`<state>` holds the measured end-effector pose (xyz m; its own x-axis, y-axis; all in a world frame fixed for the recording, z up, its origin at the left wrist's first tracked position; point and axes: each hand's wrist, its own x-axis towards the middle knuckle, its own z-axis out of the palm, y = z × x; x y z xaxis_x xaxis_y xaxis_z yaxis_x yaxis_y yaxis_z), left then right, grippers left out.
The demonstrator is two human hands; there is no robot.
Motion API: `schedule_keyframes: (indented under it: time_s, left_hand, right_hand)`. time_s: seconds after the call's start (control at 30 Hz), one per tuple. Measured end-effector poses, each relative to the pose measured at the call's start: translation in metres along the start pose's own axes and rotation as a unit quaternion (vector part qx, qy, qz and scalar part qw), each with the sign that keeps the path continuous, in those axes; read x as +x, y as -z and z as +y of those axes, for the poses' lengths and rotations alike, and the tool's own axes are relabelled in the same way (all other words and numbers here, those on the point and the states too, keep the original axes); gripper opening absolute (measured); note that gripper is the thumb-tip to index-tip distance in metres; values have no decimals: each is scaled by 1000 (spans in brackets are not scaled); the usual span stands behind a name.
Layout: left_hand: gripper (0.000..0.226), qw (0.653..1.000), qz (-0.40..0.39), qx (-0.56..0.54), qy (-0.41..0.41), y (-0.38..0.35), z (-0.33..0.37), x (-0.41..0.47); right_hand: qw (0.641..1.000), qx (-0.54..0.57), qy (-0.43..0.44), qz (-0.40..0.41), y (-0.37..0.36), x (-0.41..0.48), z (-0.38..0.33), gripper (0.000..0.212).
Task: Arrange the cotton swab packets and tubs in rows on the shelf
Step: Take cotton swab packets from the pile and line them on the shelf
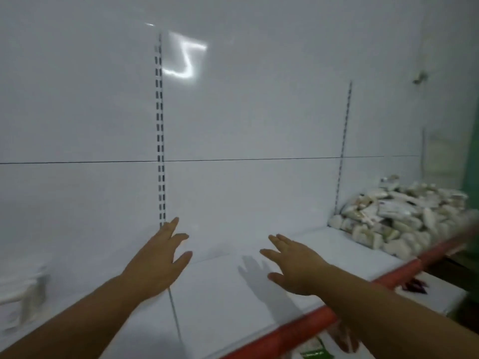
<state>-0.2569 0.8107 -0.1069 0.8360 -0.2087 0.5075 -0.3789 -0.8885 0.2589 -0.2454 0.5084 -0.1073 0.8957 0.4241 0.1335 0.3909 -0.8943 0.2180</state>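
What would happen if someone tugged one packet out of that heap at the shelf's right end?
The heap of packets is loosely piled at all angles, so neighbours would probably slide or tumble. The packets look small and soft-sided, so likely light and a bit floppy. The heap reaches the shelf's red front edge, so some might drop off.

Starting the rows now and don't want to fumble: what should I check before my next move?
1. Left hand free: ok, open, holding nothing.
2. Right hand free: ok, open, holding nothing.
3. Room for rows: ok, white shelf surface shows beneath both hands.
4. Packets found: ok, heaped at the shelf's right end, not in rows.
5. Far-left white things identified: cannot tell, blurred.
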Motion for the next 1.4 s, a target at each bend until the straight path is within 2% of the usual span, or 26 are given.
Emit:
schedule_keyframes:
  time_s: [0.07, 0.17, 0.27, 0.37, 0.6, 0.83, 0.93, 1.0, 1.13, 1.2, 1.3, 1.4]
  left_hand:
    - [57, 996, -89, -17, -1, -30, 63, 43]
    - [65, 977, -205, 56, -29, -76, 145, 90]
    - [68, 962, -258, 79, -38, -121, 215, 113]
    - [68, 953, -280, 76, -85, -161, 275, 126]
    - [67, 959, -255, 67, -105, -221, 349, 191]
    - [64, 977, -185, 0, -110, -280, 370, 304]
    - [66, 979, -180, -4, -93, -310, 363, 351]
    - [69, 978, -190, -18, -82, -321, 360, 378]
    - [61, 979, -173, -80, -76, -339, 360, 418]
    - [57, 978, -169, -80, -88, -344, 360, 423]
    - [47, 981, -142, -90, -93, -350, 351, 425]
    - [39, 985, -120, -110, -65, -353, 339, 421]
  right_hand:
    - [1000, 1, -7, 0, -1, -35, 47, 63]
    - [999, -9, -46, 13, -2, -84, 127, 64]
    - [995, -23, -98, 4, -7, -128, 196, 66]
    - [992, -34, -123, -5, -12, -162, 248, 67]
    - [992, -1, -120, 30, -27, -193, 331, 66]
    - [996, 11, -70, 55, -70, -169, 394, 58]
    - [997, 5, -63, 47, -74, -142, 437, 55]
    - [997, -1, -67, 39, -71, -123, 465, 61]
    - [992, -2, -98, 83, -73, -75, 519, 64]
    - [993, -16, -87, 84, -75, -47, 537, 63]
    - [994, -21, -63, 89, -71, 5, 555, 52]
    - [991, 26, -49, 120, -69, 57, 556, 38]
